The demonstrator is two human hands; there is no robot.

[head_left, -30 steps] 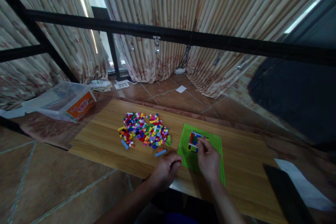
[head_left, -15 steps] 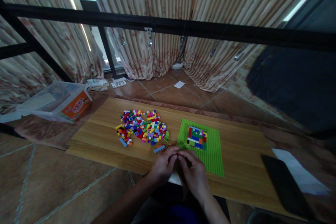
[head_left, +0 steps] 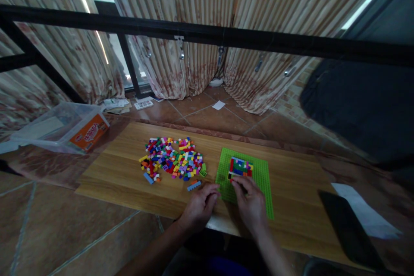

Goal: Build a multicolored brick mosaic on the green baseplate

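Observation:
My right hand [head_left: 252, 203] reaches over the green baseplate [head_left: 262, 189], its thumb and fingers pinched on a small red brick [head_left: 232, 181]. That brick is at the front left corner of a low build of coloured bricks [head_left: 239, 166] on the baseplate; whether it touches the build I cannot tell. The hand covers the front of the build. By the baseplate's left edge is my left hand [head_left: 199, 208], fingers curled and thumb against them; anything inside is hidden. Just beyond it lies a blue-grey long brick [head_left: 194, 186] with an orange brick beside it.
A pile of mixed bricks [head_left: 174, 157] spreads over the wooden table [head_left: 110, 172] left of the baseplate. At the right end lies a dark flat object [head_left: 349, 228] by white paper [head_left: 365, 211]. A clear plastic bin [head_left: 64, 127] stands beyond the left end.
My hands have come apart. The right one has moved from beside the left to the build, carrying the red brick; the left has stayed near the table's front edge.

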